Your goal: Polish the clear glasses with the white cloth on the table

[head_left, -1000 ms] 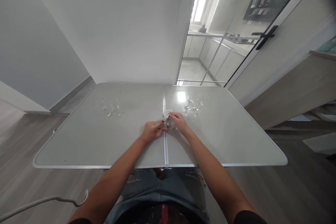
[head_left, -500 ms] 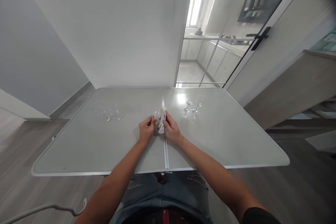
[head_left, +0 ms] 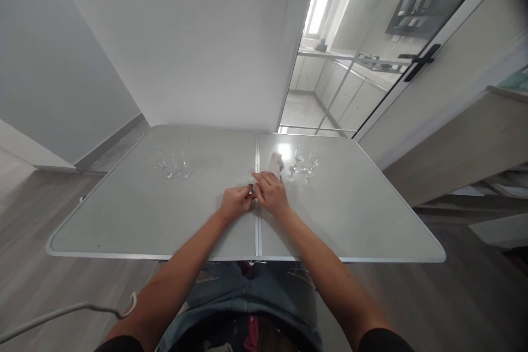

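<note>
My left hand (head_left: 236,201) and my right hand (head_left: 270,192) meet over the middle seam of a grey folding table (head_left: 136,220). Between them they grip a small clear stemmed glass (head_left: 251,191), mostly hidden by the fingers. My right hand also clutches a white cloth (head_left: 275,164) that sticks out past the fingers toward the far edge. Two clear stemmed glasses (head_left: 304,161) stand upright just right of the cloth.
Several clear glasses (head_left: 173,166) sit on the table's left half, hard to make out. A white wall stands behind the table, a glass door (head_left: 363,66) at the right. A white cable (head_left: 61,316) hangs at the lower left.
The hands have turned the glass and cloth: the cloth was between both hands half a second ago, and now points away past my right hand, which lies over the glass.
</note>
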Demonstrator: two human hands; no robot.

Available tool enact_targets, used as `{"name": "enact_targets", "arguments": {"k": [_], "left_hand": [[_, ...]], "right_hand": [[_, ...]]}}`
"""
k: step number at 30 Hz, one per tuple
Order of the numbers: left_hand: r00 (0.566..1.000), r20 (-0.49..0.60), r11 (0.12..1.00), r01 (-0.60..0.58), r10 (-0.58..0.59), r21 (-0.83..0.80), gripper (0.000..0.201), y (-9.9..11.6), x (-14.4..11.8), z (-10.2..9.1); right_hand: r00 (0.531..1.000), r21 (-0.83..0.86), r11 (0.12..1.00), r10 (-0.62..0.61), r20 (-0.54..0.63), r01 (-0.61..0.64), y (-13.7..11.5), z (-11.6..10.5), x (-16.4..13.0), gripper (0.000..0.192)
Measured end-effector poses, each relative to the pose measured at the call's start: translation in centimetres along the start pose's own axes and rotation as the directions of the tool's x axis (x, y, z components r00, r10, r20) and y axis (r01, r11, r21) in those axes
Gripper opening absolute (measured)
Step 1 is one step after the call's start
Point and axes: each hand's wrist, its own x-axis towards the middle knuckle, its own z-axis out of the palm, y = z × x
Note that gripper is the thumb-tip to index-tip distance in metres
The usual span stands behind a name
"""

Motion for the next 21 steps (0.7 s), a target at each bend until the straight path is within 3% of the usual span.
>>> {"name": "enact_targets", "arguments": {"k": [3,7,12,14,17,21], "left_hand": [[0.992,0.083,0.995,-0.096,0.093,0.031,0.029,0.3,-0.3,0.1],[0.994,0.053,0.995,-0.099,0.100,-0.014,0.030,0.5,-0.3,0.1],[0.993,-0.072,0.973,0.073,-0.091,-0.217,0.029,0.7,0.1,-0.3],[0.970,-0.109,0.933,0.173,-0.217,-0.315,0.030,0.9,0.5,-0.5],[0.926,-0.088,0.858,0.299,-0.366,-0.418,0.032,0.9,1.0,-0.4],[0.937,-0.020,0.849,0.306,-0.348,-0.432,0.031,0.4,1.2,0.3]], "right_hand": [[0.969,0.196,0.951,0.221,0.108,-0.238,1.8,-0.5,0.5,0.033],[0.906,0.528,0.737,0.348,0.241,-0.423,3.4,-0.9,0.8,0.042],[0.846,0.797,0.398,0.473,0.246,-0.455,2.4,-0.5,0.9,0.050],[0.862,0.860,0.298,0.433,0.266,-0.415,1.3,0.0,0.9,0.052],[0.907,0.887,0.290,0.330,0.261,-0.360,0.0,0.8,0.7,0.048],[0.929,0.861,0.402,0.320,0.188,-0.313,-0.4,1.7,0.3,0.046]]}}
